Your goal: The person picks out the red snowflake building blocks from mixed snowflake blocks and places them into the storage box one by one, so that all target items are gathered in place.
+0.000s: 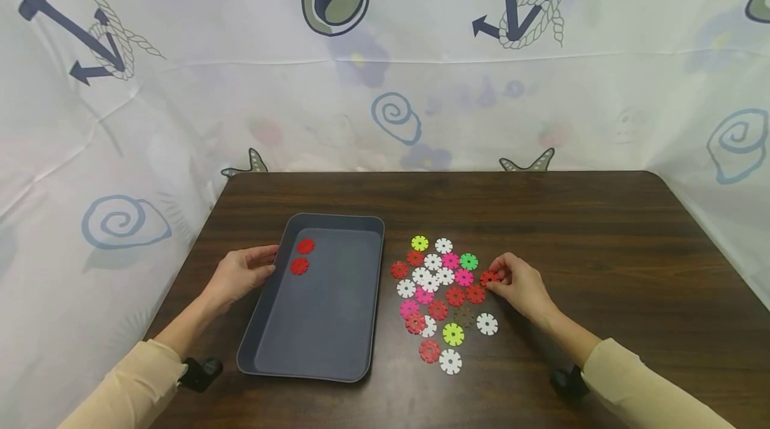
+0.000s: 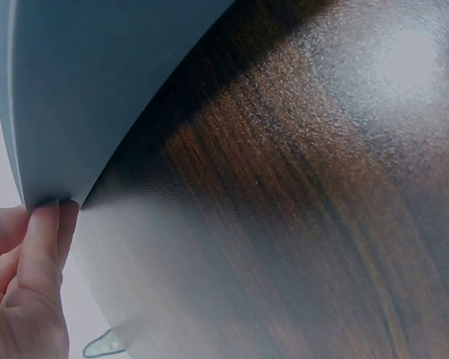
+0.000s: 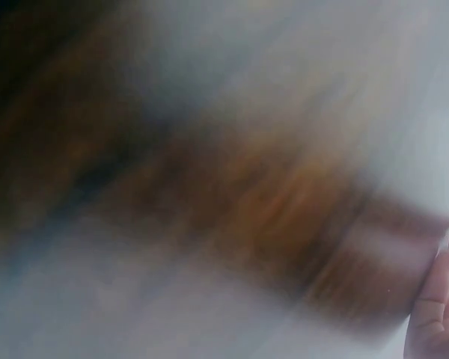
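Left hand (image 1: 240,273) grips tray (image 1: 355,225) edge, two red discs (image 1: 303,256) inside. Right hand (image 1: 521,283) pinches red disc (image 1: 488,277) beside disc pile (image 1: 442,295) on table (image 1: 601,228).

Your head view is bright, evenly lit and sharp, with wide-angle bending at the edges. Your left wrist view shows a glare patch on the worktop (image 2: 404,60). Your right wrist view is heavily motion-blurred.
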The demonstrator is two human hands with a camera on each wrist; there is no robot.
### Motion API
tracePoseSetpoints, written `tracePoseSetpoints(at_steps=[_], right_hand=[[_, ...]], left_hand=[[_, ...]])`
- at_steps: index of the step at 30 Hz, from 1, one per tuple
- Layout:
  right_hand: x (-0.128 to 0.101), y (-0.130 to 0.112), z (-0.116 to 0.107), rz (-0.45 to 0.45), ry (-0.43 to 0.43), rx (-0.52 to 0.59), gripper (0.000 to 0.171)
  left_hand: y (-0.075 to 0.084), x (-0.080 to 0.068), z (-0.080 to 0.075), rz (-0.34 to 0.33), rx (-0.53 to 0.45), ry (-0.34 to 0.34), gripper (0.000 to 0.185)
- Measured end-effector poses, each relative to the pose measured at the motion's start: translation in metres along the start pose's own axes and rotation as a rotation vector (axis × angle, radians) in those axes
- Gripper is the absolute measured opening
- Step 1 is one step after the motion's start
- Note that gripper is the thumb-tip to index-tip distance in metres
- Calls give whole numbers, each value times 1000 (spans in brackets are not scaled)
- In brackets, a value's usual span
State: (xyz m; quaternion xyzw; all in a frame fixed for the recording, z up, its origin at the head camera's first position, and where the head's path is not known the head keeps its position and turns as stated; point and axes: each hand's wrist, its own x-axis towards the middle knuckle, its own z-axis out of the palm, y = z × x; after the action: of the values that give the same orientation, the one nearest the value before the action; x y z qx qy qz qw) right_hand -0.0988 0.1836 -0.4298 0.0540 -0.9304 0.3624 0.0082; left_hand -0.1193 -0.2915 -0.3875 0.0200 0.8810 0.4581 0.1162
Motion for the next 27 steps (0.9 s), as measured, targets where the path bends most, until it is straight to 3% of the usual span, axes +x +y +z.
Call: tracePoseSetpoints(at_steps=[17,27], right_hand=[[0,0,-4,26,1,16,24],[1,2,-6,83,-17,108,23]], left_hand=[[-1,0,0,8,5,11,45],[0,-1,1,0,5,10,46]])
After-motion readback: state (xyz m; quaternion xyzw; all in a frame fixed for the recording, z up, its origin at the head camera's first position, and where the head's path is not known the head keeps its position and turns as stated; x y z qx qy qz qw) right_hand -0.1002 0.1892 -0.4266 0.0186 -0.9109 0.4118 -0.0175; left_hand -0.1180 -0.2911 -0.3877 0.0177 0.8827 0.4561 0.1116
